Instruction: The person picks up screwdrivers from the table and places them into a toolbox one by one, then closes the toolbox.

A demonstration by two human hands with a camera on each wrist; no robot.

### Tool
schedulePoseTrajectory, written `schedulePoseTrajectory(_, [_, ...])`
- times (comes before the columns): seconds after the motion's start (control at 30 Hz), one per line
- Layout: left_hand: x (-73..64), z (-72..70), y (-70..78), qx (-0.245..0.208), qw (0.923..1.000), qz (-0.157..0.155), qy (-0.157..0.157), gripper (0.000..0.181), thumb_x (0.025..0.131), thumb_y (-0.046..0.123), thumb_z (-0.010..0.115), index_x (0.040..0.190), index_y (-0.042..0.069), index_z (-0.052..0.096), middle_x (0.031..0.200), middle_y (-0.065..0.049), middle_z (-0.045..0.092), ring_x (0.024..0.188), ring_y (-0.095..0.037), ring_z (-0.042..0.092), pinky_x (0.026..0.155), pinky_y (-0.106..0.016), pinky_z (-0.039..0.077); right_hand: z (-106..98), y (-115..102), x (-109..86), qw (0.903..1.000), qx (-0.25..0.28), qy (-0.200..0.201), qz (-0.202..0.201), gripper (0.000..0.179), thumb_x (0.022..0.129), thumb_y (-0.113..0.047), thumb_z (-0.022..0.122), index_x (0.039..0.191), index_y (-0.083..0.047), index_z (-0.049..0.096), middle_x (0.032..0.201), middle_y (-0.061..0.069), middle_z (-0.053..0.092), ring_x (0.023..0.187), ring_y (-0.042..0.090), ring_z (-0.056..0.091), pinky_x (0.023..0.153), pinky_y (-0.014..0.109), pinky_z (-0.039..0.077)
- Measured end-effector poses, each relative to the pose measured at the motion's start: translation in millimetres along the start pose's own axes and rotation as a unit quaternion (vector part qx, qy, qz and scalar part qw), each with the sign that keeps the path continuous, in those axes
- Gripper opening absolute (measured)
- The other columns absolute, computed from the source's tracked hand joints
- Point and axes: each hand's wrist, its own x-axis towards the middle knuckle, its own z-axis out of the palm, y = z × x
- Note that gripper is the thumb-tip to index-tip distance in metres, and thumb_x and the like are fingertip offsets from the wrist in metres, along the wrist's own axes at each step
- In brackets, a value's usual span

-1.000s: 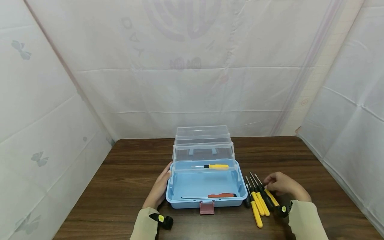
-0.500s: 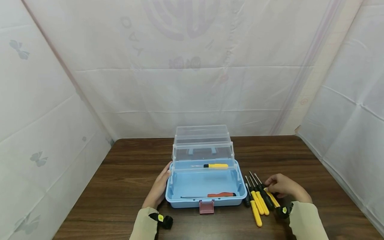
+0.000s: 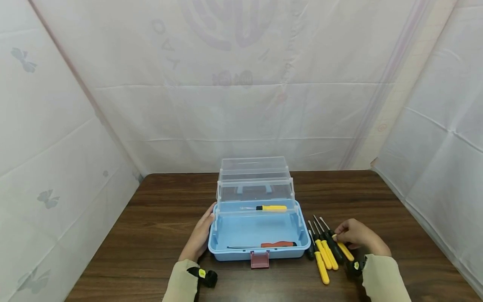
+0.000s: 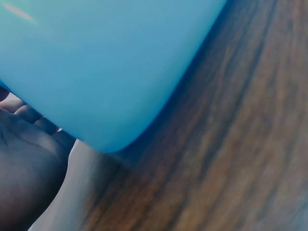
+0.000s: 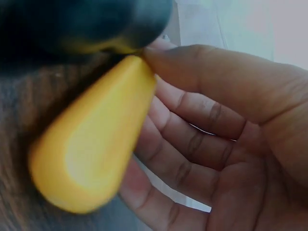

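Note:
An open light-blue toolbox stands on the table, its clear trays raised behind it. My left hand lies along the box's left wall, thumb by the rim; the left wrist view shows fingers against the wall. To the right of the box, my right hand pinches the rightmost screwdriver between thumb and fingers, at the front of its yellow handle. This screwdriver leans along several others with yellow or black handles. Inside the box lies a red-handled screwdriver, and a yellow-handled one rests in a clear tray.
A pink latch hangs from the front of the box. The dark wooden table extends to both sides. White cloth walls close off the back and both sides.
My right hand has moved down slightly along the yellow screwdriver and grips it in the same spot by the group. My left hand stays at the box.

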Motion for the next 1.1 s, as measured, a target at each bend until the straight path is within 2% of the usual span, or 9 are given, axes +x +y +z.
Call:
schedulePoseTrajectory(0.83, [2.1, -0.7, 0.2, 0.005, 1.0, 0.004, 0.003, 0.052, 0.105, 0.037, 0.03, 0.154, 0.024, 0.02, 0.162, -0.009, 0.014, 0.149, -0.034, 0.01, 0.117, -0.056, 0.013, 4.6, -0.5, 3.5, 0.9995, -0.01, 0.029, 0.005, 0.016, 0.084, -0.012, 0.072, 0.09, 0.002, 0.067, 0.083, 0.008, 0.064, 0.073, 0.018, 0.059, 0.064, 0.038, 0.057])
schedulePoseTrajectory(1.1, [1.0, 0.0, -1.2, 0.003, 1.0, 0.002, 0.004, 0.051, 0.105, 0.035, 0.03, 0.154, 0.024, 0.02, 0.162, -0.009, 0.014, 0.149, -0.034, 0.01, 0.117, -0.056, 0.013, 5.8, 1.4, 2.9, 0.9996, 0.002, 0.028, 0.009, 0.017, 0.085, -0.012, 0.071, 0.092, 0.003, 0.067, 0.084, 0.008, 0.064, 0.073, 0.018, 0.059, 0.065, 0.038, 0.057])
